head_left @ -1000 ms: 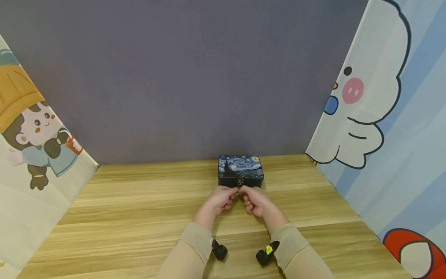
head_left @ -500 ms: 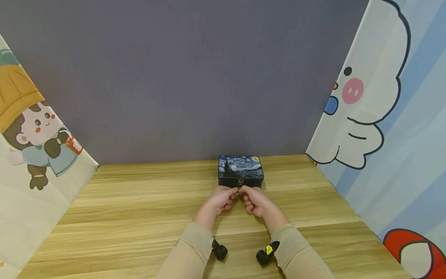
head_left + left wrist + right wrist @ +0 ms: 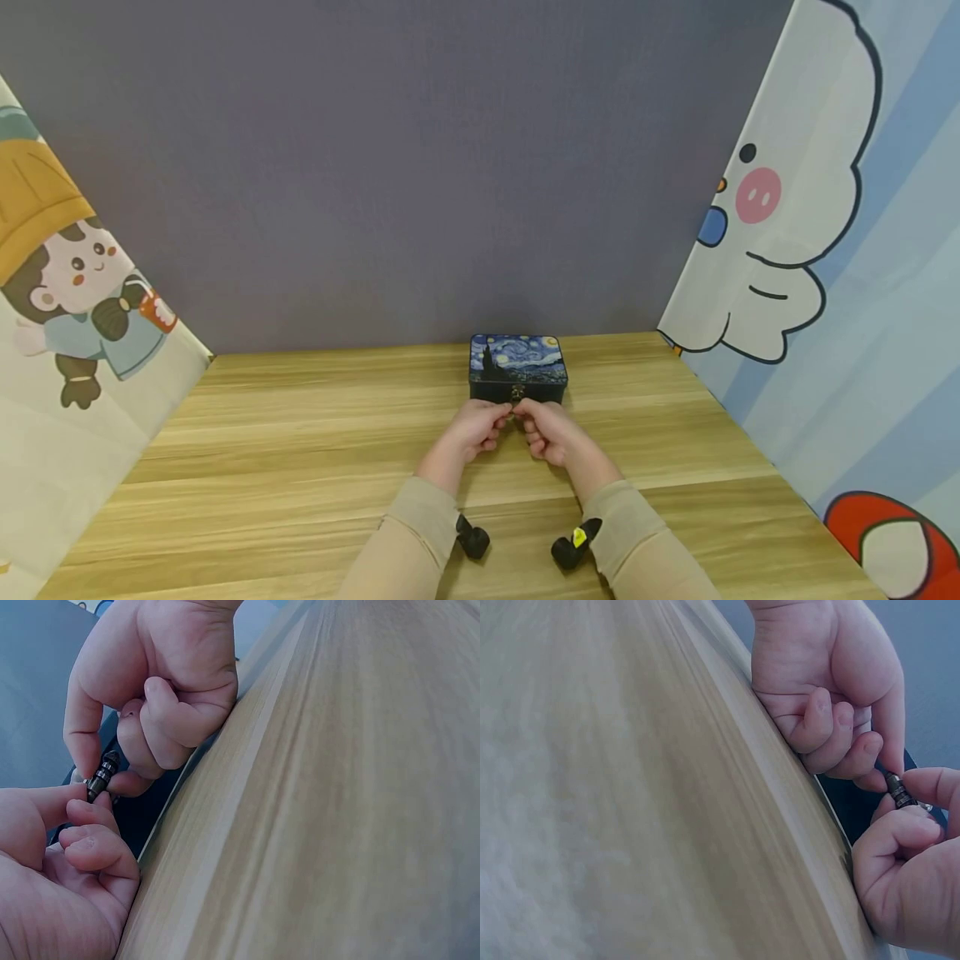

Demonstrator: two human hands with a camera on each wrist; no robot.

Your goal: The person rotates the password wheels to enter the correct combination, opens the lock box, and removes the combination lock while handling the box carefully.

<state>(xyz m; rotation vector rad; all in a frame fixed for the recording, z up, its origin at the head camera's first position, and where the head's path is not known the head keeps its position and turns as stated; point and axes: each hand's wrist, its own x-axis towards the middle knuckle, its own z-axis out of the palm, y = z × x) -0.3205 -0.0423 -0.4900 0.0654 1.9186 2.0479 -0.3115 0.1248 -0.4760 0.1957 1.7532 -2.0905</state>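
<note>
While a night-sky-printed box sits at the back of the bench in head view, left hand and right hand meet at its front; left wrist: both pinch a dark banded cylinder; right wrist: same pinch, other fingers curled

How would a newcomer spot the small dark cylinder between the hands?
On the wood-grain table, find the box with the swirling blue night-sky lid, near the grey backdrop. At its front, the left hand and right hand pinch the small dark cylinder. Its ridged, banded round body sets it apart from the box's flat dark wall.
</note>
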